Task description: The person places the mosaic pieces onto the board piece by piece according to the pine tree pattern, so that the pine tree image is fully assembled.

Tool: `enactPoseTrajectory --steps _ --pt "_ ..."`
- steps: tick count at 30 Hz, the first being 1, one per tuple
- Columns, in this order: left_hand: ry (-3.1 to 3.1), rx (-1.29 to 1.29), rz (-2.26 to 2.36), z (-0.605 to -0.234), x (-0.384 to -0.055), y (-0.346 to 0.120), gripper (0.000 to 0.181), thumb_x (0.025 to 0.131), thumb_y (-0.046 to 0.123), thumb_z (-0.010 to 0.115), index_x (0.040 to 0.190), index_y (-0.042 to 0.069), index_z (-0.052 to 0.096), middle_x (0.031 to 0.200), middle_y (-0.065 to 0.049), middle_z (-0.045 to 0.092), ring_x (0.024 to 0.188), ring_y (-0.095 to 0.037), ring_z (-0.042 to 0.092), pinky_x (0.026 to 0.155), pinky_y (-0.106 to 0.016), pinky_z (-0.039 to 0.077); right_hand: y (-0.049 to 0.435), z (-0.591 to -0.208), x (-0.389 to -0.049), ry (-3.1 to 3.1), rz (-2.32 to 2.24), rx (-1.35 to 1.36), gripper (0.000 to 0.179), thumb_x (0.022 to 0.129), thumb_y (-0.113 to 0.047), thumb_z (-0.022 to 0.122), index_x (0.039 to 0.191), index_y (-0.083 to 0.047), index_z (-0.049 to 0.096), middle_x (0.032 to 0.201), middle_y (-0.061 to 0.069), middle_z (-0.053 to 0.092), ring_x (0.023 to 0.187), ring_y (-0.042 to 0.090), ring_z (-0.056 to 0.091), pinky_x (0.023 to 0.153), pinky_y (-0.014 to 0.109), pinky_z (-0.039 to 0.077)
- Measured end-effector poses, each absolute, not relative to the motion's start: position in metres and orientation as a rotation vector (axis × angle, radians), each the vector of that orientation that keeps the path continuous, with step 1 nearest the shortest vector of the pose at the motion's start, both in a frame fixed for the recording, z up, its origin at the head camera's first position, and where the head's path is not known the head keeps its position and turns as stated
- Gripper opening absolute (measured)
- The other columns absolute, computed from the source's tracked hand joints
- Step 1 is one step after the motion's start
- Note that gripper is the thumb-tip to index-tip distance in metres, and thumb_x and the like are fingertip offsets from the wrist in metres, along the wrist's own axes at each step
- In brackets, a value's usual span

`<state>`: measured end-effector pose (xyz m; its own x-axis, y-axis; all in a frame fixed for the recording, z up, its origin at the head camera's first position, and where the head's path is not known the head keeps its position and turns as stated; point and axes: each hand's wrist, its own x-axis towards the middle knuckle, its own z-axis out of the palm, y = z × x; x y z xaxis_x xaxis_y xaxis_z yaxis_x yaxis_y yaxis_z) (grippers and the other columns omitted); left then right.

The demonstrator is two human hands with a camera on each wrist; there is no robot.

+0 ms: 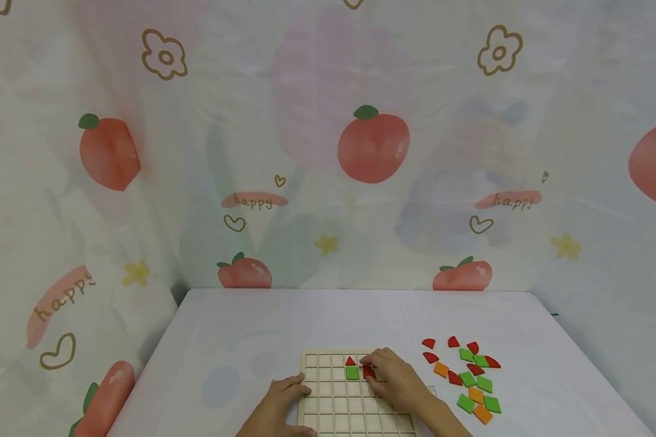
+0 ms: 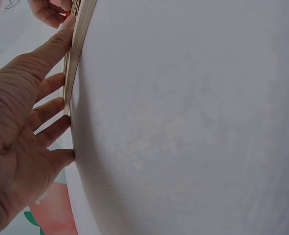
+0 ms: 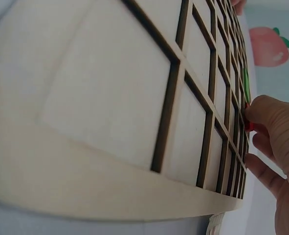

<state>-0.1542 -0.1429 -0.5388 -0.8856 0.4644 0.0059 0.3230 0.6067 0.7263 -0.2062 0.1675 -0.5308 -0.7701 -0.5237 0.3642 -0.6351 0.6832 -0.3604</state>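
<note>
A pale wooden grid board (image 1: 325, 405) lies on the table. In its upper part are a red triangle (image 1: 350, 361) and, just below that, a green square (image 1: 352, 372). My left hand (image 1: 279, 403) rests against the board's left edge with fingers spread, as the left wrist view also shows. Over the cell right of the green square, my right hand (image 1: 398, 379) pinches a red quarter-circle piece (image 1: 369, 371) between thumb and fingers. The piece is partly covered by the fingers; whether it sits fully in the cell I cannot tell.
Right of the board lie several loose pieces: red quarter circles (image 1: 429, 343), green squares (image 1: 485, 384) and orange squares (image 1: 482, 414), some touching or overlapping. A white cloth covers the table (image 1: 240, 340). Behind it hangs a fruit-print curtain (image 1: 306, 121).
</note>
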Motion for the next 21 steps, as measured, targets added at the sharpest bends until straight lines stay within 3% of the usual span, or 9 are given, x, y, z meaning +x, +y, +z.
enactPoseTrajectory --steps 8,15,21 --pt "2.633 0.686 1.173 -0.5406 -0.1552 -0.1446 0.064 0.078 0.045 0.087 0.128 0.012 0.065 0.152 -0.022 0.049 0.140 -0.051 0.040 0.112 -0.076 0.023 0.1618 -0.5262 -0.2067 -2.791 0.782 0.866 0.028 0.091 -0.008 0.075 0.118 -0.011 0.069 0.111 -0.005 0.070 0.097 0.007 0.060 0.086 0.033 0.057" --pt "2.655 0.699 1.161 -0.5419 -0.1556 -0.1444 0.065 0.077 0.045 0.088 0.128 0.011 0.066 0.151 -0.023 0.050 0.139 -0.050 0.042 0.112 -0.076 0.025 0.1596 -0.5236 -0.2037 -2.824 0.729 0.852 0.028 0.091 -0.011 0.076 0.118 -0.011 0.070 0.113 -0.002 0.072 0.105 0.015 0.065 0.091 0.040 0.058" --pt "2.670 0.696 1.146 -0.5430 -0.1556 -0.1431 0.066 0.076 0.046 0.089 0.127 0.012 0.066 0.151 -0.022 0.050 0.139 -0.049 0.043 0.112 -0.075 0.026 0.1673 -0.5237 -0.1994 -2.793 0.754 0.799 0.023 0.092 -0.010 0.074 0.116 -0.011 0.071 0.115 -0.002 0.072 0.106 0.016 0.066 0.088 0.037 0.059"
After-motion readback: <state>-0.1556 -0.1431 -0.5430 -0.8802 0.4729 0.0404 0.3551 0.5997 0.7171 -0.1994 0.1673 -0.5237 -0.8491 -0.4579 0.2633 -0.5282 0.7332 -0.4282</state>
